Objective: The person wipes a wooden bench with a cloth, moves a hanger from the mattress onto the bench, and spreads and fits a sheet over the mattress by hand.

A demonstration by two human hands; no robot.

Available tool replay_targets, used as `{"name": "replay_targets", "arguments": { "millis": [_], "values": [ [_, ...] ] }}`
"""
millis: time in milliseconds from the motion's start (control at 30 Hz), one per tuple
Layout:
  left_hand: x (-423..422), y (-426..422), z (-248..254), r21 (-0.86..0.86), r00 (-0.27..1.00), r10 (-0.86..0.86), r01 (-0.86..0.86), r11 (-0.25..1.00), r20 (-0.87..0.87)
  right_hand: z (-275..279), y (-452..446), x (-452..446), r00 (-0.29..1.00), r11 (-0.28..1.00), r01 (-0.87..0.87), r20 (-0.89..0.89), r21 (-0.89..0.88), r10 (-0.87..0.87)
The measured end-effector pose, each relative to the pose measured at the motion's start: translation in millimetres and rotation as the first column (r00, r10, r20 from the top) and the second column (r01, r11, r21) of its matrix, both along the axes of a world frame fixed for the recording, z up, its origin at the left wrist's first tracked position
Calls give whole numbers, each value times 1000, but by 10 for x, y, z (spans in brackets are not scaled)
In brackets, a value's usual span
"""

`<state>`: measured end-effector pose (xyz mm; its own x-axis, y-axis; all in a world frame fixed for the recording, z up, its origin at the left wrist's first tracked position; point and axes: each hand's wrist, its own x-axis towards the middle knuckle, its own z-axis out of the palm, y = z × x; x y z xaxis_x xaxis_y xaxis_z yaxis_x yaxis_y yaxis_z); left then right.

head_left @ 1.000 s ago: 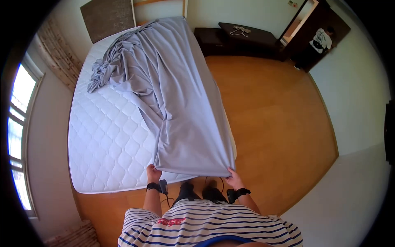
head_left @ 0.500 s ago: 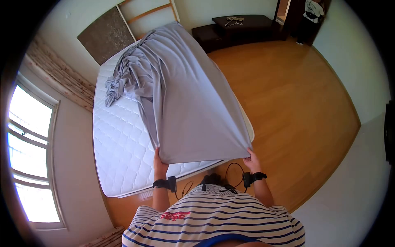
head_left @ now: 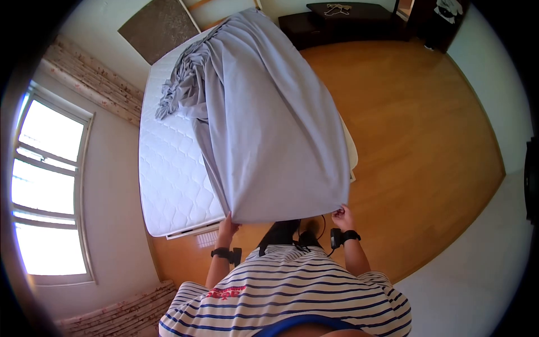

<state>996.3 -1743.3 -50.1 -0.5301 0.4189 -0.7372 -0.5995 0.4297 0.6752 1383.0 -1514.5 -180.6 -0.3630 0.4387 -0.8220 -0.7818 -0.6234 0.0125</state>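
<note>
A grey bed sheet (head_left: 281, 151) stretches from the far end of the bed towards me, over the right part of a white quilted mattress (head_left: 171, 168). My left hand (head_left: 227, 230) is closed on the sheet's near left corner. At the near right corner, my right hand (head_left: 342, 215) pinches the sheet's edge. Between both hands the near edge hangs slightly slack, off the mattress's foot. On the far left of the mattress the rest of the sheet lies bunched in gathered folds (head_left: 188, 84).
A brown headboard panel (head_left: 160, 28) stands behind the bed. At the back, a dark low cabinet (head_left: 353, 22) bears white hangers (head_left: 338, 9). Wooden floor (head_left: 421, 135) runs along the right. Left are a window (head_left: 50, 185) and floral curtains (head_left: 92, 78). Another person (head_left: 448, 11) stands far right.
The view has shifted, and the bed now sits higher in it. The sheet's near edge has come past the mattress's foot, and the cloth billows more between my hands.
</note>
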Motion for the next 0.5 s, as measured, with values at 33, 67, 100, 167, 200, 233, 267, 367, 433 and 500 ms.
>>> {"name": "replay_targets", "arguments": {
  "millis": [33, 67, 100, 167, 200, 233, 267, 367, 433, 500],
  "values": [
    [-7, 39, 12, -25, 999, -34, 34, 999, -7, 86, -8, -46, 998, 997, -20, 57, -72, 25],
    [2, 89, 18, -28, 1000, -29, 29, 999, 8, 175, -19, -106, 993, 989, -33, 111, -144, 49],
    [18, 94, -4, -54, 997, -72, 73, 996, 11, 268, -98, -148, 990, 992, -31, 133, -126, 48],
    [23, 179, -39, -85, 989, -136, 140, 986, 57, 393, -156, -265, 989, 992, -23, 142, -121, 41],
    [14, 222, -69, -84, 987, -143, 149, 985, 70, 456, -184, -343, 990, 993, -18, 137, -113, 33],
    [-9, 250, -114, -37, 973, -206, 210, 977, 102, 506, -231, -426, 991, 995, -49, 118, -84, 59],
    [-44, 271, -144, 13, 954, -268, 269, 963, 130, 564, -269, -513, 990, 996, -38, 132, -85, 49],
    [-254, 292, -417, 87, 881, -439, 431, 898, 178, 807, -482, -891, 991, 991, -128, 40, -26, 129],
    [-405, 382, -460, 80, 785, -575, 574, 815, 228, 969, -565, -1315, 954, 963, -265, -132, 57, 270],
    [-459, 464, -284, 35, 739, -633, 643, 765, 231, 1067, -705, -1866, 836, 836, -543, -44, 74, 547]
  ]
}}
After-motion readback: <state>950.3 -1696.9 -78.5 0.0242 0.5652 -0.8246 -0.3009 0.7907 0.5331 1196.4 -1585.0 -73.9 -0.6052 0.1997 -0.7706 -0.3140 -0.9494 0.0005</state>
